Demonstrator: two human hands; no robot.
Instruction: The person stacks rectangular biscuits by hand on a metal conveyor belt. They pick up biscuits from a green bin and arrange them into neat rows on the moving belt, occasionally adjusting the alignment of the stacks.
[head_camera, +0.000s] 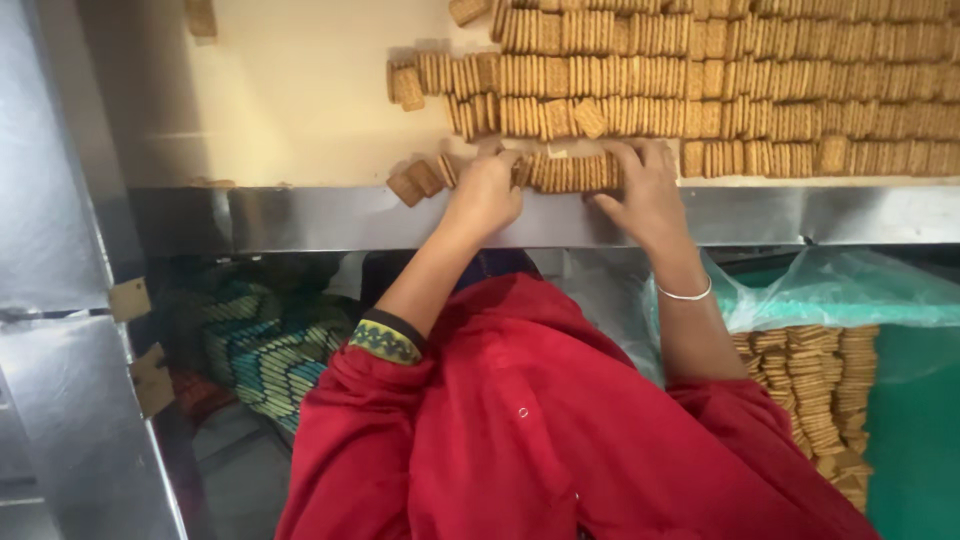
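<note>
The row of biscuits (570, 172) standing on edge sits at the near edge of the cream belt (300, 90), at about 12 o'clock from the person, pressed between the left hand (487, 192) and the right hand (645, 190), both clamped against its ends. Many rows (750, 70) remain on the belt toward 1 o'clock, with a few loose biscuits (420, 180) at 11 o'clock. Stacked biscuits (810, 380) already fill a plastic-lined crate (915, 430) at 4 o'clock, so the gathering looks partly done.

Stacked biscuits in plastic bag (815, 385), steel edge (330, 215)
</note>
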